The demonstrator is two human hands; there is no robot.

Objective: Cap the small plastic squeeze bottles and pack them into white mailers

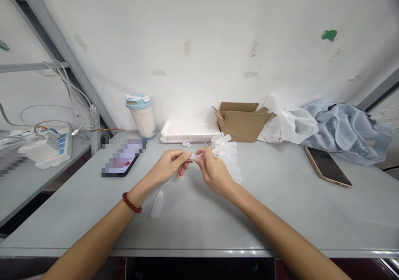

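Observation:
My left hand and my right hand meet above the middle of the table, thumbs and fingers pinched together. Between the fingertips is a small white plastic piece, mostly covered by them. Below my left hand lies a translucent squeeze bottle with a thin bent tube that reaches up toward that hand. Several similar white bottles lie in a row beside and partly behind my right hand. Small white round caps rest just beyond the fingertips.
At the back stand a blue-lidded cup, stacked white trays and an open cardboard box. A plastic bag and blue cloth lie right. Phones lie left and right; a power strip sits far left.

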